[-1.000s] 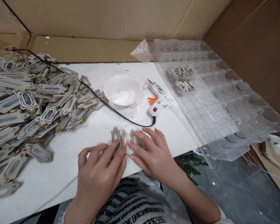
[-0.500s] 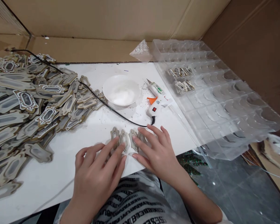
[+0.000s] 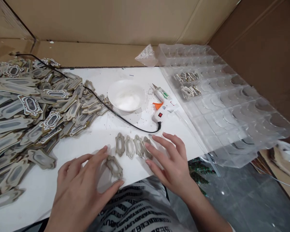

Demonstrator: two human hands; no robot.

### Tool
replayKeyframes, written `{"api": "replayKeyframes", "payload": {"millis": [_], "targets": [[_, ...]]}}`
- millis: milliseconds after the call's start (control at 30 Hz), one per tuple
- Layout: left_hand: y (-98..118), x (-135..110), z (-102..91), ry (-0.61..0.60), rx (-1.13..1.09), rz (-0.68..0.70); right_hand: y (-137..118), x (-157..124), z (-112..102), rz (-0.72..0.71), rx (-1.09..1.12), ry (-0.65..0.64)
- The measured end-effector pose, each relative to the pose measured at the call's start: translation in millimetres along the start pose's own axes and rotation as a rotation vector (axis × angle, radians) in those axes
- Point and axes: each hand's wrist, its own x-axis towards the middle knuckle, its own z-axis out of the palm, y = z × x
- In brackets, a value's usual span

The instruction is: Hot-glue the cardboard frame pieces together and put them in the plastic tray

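Observation:
Several small grey oval-windowed frame pieces [image 3: 130, 147] stand side by side in a short row on the white table. Below the row's left end, a separate frame piece [image 3: 114, 167] lies tilted. My left hand [image 3: 81, 180] is open around its left side, the thumb near its lower end and fingers spread; whether it touches the piece I cannot tell. At the row's right end my right hand [image 3: 170, 164] is open, its index fingertip over the rightmost frame piece [image 3: 147, 143] and partly covering it.
A large pile of similar frame pieces [image 3: 29, 125] covers the left side. Farther back are a white bowl [image 3: 127, 93] and a glue gun [image 3: 160, 112] with a black cable [image 3: 120, 117]. A clear compartment tray [image 3: 222, 106] holds small pieces at right. Cardboard walls surround the table.
My left hand has drawn back left and down, uncovering the row's left end and the tilted frame piece. My right hand has shifted slightly right, showing more of the row.

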Motion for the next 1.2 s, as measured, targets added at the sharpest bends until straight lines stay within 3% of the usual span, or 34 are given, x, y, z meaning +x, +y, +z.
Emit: {"api": "replayKeyframes", "payload": {"millis": [67, 333, 433, 533, 633, 767, 867, 933, 1000, 1100, 1200], "targets": [[-1.0, -0.5, 1.8, -0.021, -0.017, 0.001, 0.5, -0.9, 0.1, 0.012, 0.019, 0.027], [1.5, 0.4, 9.0, 0.080, -0.117, -0.049, -12.7, -1.2, -0.2, 0.093, 0.079, 0.203], [1.7, 0.2, 9.4, 0.126, -0.150, -0.070, -26.3, -0.4, 2.5, 0.096, 0.202, 0.189], [4.4, 3.1, 5.0, 0.185, -0.170, -0.073, -41.8, -1.8, 8.0, 0.126, 0.464, 0.110], [10.1, 9.0, -2.5, 0.237, -0.168, -0.008, -54.8, -3.0, 13.6, 0.272, 0.680, 0.053], [18.1, 14.6, -7.1, 0.381, -0.257, 0.016, -61.1, 4.9, 14.3, 0.597, 1.063, -0.009], [21.7, 15.5, -4.3, 0.460, -0.549, -0.118, -59.0, 17.1, 9.9, 0.796, 1.387, -0.049], [23.5, 17.4, -1.7, 0.378, -0.885, -0.301, -57.6, 24.1, 7.7, 0.863, 1.546, -0.051], [26.1, 21.6, 0.2, 0.164, -1.249, -0.449, -57.9, 28.2, 7.6, 0.891, 1.657, -0.052], [31.8, 29.6, 1.9, -0.160, -1.657, -0.532, -61.6, 29.1, 10.0, 0.902, 1.765, -0.087], [35.1, 33.7, 4.9, -0.220, -1.815, -0.570, -62.0, 28.5, 9.9, 0.907, 1.748, -0.137]]}}
